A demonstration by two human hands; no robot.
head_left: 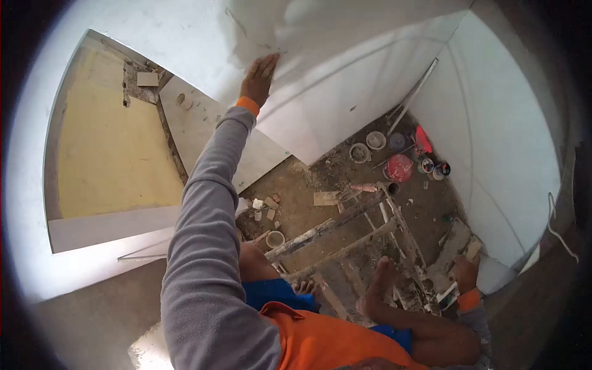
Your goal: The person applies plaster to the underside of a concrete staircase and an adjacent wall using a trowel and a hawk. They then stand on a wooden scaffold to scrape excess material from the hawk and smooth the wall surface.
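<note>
My left hand (260, 77) reaches up at the end of a grey sleeve with an orange cuff. Its fingers are stretched out against the white wall (345, 80), and I see nothing held in it. Down at the lower right is my right hand (465, 272), its fingers curled. A small tan piece (473, 249) shows just above those fingers, and a pale strip (449, 291) lies by the wrist. What the right hand grips I cannot make out.
My bare feet rest on a worn scaffold (345, 225) high above the dirt floor (296, 197). Several buckets and cans stand below, including a red bucket (398, 168). A wall opening (114, 148) is at left; a long pole (413, 95) leans in the corner.
</note>
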